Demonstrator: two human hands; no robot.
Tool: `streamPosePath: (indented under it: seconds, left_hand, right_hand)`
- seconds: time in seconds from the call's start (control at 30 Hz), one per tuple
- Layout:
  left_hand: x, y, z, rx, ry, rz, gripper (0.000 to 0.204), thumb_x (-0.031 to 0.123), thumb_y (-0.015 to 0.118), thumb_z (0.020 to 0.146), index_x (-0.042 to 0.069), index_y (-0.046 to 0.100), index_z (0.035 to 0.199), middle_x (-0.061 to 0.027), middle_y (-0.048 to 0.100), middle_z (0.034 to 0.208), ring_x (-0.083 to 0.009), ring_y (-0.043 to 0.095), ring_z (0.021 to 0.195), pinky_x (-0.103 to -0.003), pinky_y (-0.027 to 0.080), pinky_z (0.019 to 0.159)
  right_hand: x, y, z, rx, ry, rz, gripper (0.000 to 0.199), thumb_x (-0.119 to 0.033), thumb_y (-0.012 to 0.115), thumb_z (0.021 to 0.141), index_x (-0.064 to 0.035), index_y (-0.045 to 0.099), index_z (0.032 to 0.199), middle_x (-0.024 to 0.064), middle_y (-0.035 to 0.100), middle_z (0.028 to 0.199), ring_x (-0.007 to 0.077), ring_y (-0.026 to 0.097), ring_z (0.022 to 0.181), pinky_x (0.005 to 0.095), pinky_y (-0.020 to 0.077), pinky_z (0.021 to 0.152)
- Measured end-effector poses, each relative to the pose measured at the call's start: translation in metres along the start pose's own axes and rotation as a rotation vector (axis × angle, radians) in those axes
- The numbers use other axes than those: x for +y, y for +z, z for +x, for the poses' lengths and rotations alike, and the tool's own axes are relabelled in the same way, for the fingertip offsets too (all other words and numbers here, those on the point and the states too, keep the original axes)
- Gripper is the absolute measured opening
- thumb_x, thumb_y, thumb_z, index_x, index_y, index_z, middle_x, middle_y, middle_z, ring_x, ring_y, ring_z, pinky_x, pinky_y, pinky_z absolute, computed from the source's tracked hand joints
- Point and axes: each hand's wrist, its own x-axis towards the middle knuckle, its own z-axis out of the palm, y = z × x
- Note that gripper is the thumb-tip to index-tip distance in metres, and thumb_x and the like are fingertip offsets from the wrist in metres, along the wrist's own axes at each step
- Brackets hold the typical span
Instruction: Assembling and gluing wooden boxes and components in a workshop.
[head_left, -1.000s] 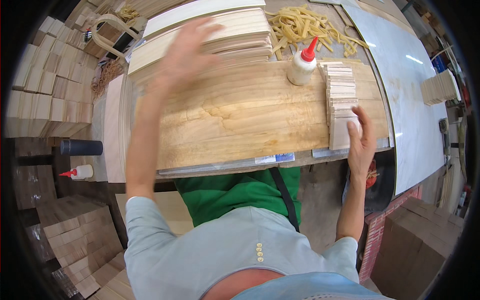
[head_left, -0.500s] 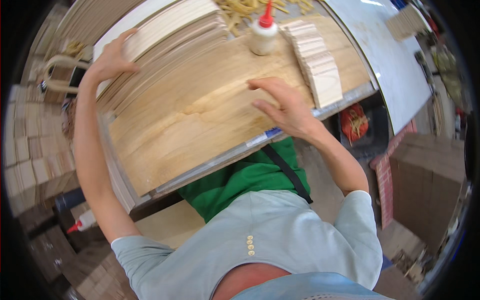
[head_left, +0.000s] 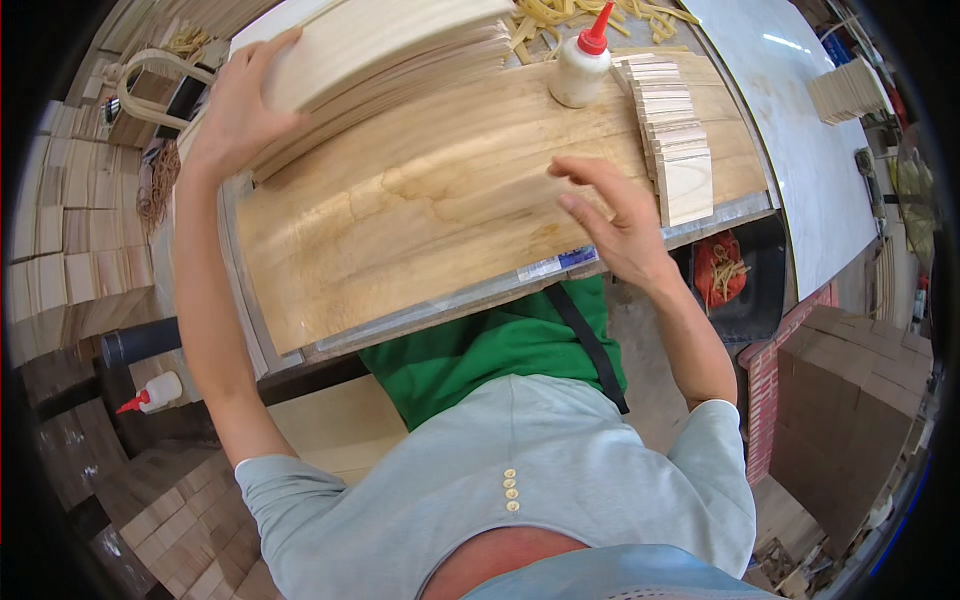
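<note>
A stack of long, pale wooden strips [head_left: 390, 50] lies along the far left of a plywood board [head_left: 400, 210]. My left hand [head_left: 235, 110] is at the stack's left end, its thumb on the near side and its fingers stretched toward the far side. The hand is spread rather than closed, and some fingers are hidden. My right hand [head_left: 625, 215] hovers over the right part of the plywood with nothing in it, fingers curved and apart. Beyond it stand a white glue bottle [head_left: 580, 72] with a red nozzle and a row of short wooden pieces [head_left: 680, 145].
Yellowish curled strips [head_left: 560, 20] are heaped at the far edge. A black bin [head_left: 750, 300] with a red bag sits below the table's right side. More wooden pieces [head_left: 845, 92] stand on a pale surface at right. Another glue bottle [head_left: 160, 392] is at lower left.
The view has shifted, so the table and its things appear farther right and slightly higher. Both hands keep nearly the same pose and place over the work.
</note>
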Motion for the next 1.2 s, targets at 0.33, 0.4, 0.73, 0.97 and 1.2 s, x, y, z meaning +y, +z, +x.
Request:
streamPosePath:
  seconds: [0.33,0.4,0.73,0.97,1.2]
  left_hand:
    - [0.064,0.098,-0.1,-0.173,-0.072,-0.17,0.085,0.017,0.079,0.059,0.016,0.046,0.137,-0.0198,0.04,0.135,-0.0371,0.037,0.127,-0.043,0.031,0.108]
    - [0.068,0.106,-0.11,-0.097,-0.009,-0.124,0.084,0.016,0.08,0.058,0.016,0.048,0.135,-0.0187,0.04,0.136,-0.0375,0.037,0.126,-0.044,0.031,0.107]
    - [0.118,0.106,-0.174,-0.121,-0.044,-0.214,0.083,0.02,0.085,0.054,0.015,0.053,0.13,-0.0175,0.039,0.137,-0.035,0.037,0.125,-0.045,0.032,0.105]
    - [0.118,0.11,-0.182,-0.12,0.01,-0.217,0.08,0.017,0.085,0.053,0.013,0.056,0.127,-0.0169,0.038,0.14,-0.0351,0.038,0.125,-0.044,0.036,0.103]
    - [0.103,0.116,-0.18,-0.082,0.078,-0.143,0.083,0.025,0.084,0.056,0.011,0.053,0.132,-0.0166,0.035,0.146,-0.0361,0.035,0.13,-0.044,0.033,0.106]
  right_hand:
    - [0.036,0.007,0.017,0.019,-0.016,-0.149,0.045,-0.011,0.07,0.081,-0.0026,0.055,0.123,0.0156,0.051,0.128,0.0283,0.052,0.115,0.0336,0.0467,0.091]
    - [0.034,0.01,0.006,-0.016,-0.012,-0.168,0.046,-0.011,0.07,0.08,-0.0022,0.055,0.123,0.0162,0.051,0.129,0.0299,0.051,0.116,0.0349,0.0452,0.094]
    - [0.016,0.003,-0.039,-0.215,-0.01,-0.356,0.058,-0.007,0.077,0.07,-0.0028,0.054,0.123,0.0169,0.043,0.136,0.0342,0.045,0.122,0.0398,0.0408,0.099]
    - [0.014,0.001,-0.048,-0.262,-0.01,-0.383,0.057,-0.005,0.076,0.069,-0.0028,0.054,0.122,0.0169,0.043,0.135,0.0342,0.045,0.12,0.0403,0.0418,0.097]
    - [0.025,-0.001,-0.044,-0.245,-0.009,-0.379,0.069,-0.007,0.077,0.067,-0.0022,0.048,0.129,0.0191,0.042,0.135,0.0367,0.041,0.125,0.0422,0.0379,0.102]
